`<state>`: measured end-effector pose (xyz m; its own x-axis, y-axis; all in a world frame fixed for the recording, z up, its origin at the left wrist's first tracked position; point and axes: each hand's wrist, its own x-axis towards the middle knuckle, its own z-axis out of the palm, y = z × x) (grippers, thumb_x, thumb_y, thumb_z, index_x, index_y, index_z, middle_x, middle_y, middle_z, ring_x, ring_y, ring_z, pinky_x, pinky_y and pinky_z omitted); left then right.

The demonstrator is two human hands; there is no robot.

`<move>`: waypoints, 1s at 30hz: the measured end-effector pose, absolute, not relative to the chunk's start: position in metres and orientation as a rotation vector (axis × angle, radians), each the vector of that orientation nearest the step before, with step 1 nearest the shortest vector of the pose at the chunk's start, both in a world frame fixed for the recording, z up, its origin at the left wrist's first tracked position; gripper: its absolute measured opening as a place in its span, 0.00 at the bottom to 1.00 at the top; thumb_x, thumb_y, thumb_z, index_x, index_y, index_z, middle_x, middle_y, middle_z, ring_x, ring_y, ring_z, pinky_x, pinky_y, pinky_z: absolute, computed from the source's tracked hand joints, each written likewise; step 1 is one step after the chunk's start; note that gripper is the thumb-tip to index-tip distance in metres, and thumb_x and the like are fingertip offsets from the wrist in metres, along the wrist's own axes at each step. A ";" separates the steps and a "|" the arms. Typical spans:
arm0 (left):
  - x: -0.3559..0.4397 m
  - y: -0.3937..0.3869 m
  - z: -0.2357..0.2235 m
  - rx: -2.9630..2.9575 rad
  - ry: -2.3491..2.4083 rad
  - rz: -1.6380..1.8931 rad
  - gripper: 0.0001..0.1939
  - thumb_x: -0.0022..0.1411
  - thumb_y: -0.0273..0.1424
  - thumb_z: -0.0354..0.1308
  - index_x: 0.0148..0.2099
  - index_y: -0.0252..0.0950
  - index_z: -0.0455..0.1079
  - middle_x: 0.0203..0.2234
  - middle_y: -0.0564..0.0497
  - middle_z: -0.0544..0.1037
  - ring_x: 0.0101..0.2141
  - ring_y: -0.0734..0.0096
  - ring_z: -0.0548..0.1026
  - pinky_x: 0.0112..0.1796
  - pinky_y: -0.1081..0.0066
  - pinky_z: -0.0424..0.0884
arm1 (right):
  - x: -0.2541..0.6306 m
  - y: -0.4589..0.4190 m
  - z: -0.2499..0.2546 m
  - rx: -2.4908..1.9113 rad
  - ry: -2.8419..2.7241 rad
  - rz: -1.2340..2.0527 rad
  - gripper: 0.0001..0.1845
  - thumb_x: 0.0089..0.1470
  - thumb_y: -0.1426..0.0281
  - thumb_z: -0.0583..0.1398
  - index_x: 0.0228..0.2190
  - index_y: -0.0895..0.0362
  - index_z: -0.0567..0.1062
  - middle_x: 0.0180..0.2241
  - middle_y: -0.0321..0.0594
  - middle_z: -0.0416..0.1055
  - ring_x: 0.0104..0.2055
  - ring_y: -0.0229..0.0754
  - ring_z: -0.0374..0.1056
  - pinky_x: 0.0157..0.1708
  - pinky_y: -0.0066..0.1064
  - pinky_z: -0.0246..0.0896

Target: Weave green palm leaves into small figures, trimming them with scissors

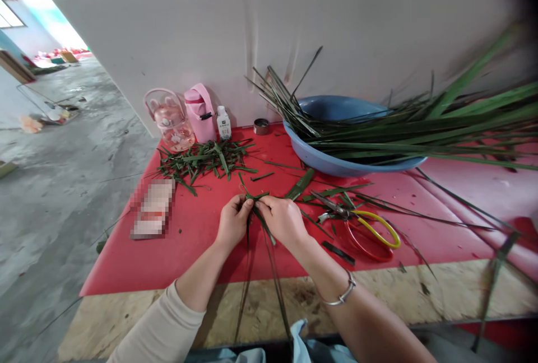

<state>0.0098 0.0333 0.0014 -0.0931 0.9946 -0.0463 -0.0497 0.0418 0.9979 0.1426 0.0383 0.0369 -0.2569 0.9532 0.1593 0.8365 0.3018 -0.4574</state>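
Between my two hands is a small bundle of green leaf strips, partly hidden by my fingers. My left hand pinches its left side, thumb against the fingers. From the right, my right hand grips the same strips, its fingertips close to the left thumb. Long thin strip ends hang down from the hands over the table's front edge. Right of my right hand lie scissors with one yellow and one red handle, among loose leaf pieces.
A blue basin full of long green leaves stands at the back right. Cut leaf scraps are heaped at the back left, before a pink jug, a pink bottle and a small white bottle. A white panel rises behind.
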 end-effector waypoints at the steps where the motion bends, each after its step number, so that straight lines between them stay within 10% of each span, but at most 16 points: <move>1: 0.011 0.033 0.001 1.086 1.198 1.252 0.13 0.53 0.39 0.56 0.35 0.33 0.67 0.21 0.55 0.68 0.20 0.79 0.63 0.22 0.77 0.63 | 0.143 0.039 0.036 -1.599 -2.146 0.412 0.14 0.58 0.65 0.50 0.29 0.53 0.73 0.25 0.38 0.73 0.27 0.38 0.66 0.26 0.27 0.48; 13: 0.017 0.028 0.009 0.805 1.162 1.433 0.13 0.49 0.34 0.60 0.36 0.33 0.65 0.23 0.56 0.68 0.21 0.81 0.66 0.26 0.76 0.65 | 0.150 0.045 0.034 -1.287 -2.261 0.635 0.17 0.58 0.71 0.48 0.46 0.53 0.68 0.40 0.42 0.74 0.40 0.41 0.70 0.37 0.27 0.58; 30: 0.021 0.026 0.004 1.013 1.128 1.297 0.07 0.55 0.34 0.53 0.33 0.35 0.63 0.25 0.54 0.67 0.26 0.77 0.66 0.28 0.77 0.64 | 0.135 0.037 0.034 -1.500 -2.242 0.270 0.10 0.58 0.71 0.48 0.29 0.56 0.67 0.30 0.41 0.70 0.31 0.40 0.65 0.27 0.28 0.50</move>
<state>0.0206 0.0264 0.0040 -0.0478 0.9976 -0.0497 -0.1870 0.0399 0.9815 0.1349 0.0372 0.0339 -0.3242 0.9151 0.2399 0.8318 0.3966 -0.3884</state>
